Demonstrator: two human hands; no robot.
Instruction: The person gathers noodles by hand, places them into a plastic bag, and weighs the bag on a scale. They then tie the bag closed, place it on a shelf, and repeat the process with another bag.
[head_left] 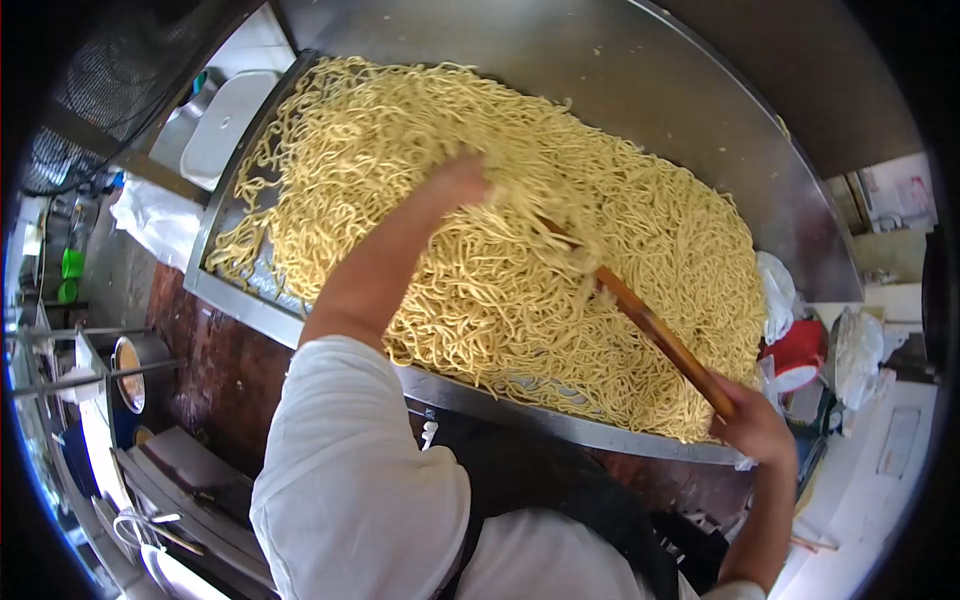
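A broad heap of yellow noodles (600, 180) covers most of a metal tray (250, 312). My left hand (462, 182) reaches into the upper middle of the heap, smeared by motion, its fingers hidden by the noodles. At the tray's near right corner, my right hand (757, 425) is wrapped round the end of a long wooden stick (665, 338). The stick slants up and left over the noodles, and its far end is partly buried among blurred strands beside my left hand. What shape that end has cannot be made out.
A tall metal back wall (640, 70) rises behind the tray. Plastic bags (775, 295) and a red item (798, 350) sit off its right end. A white lidded container (228, 128) stands past the left end. A round metal pot (135, 372) is at lower left.
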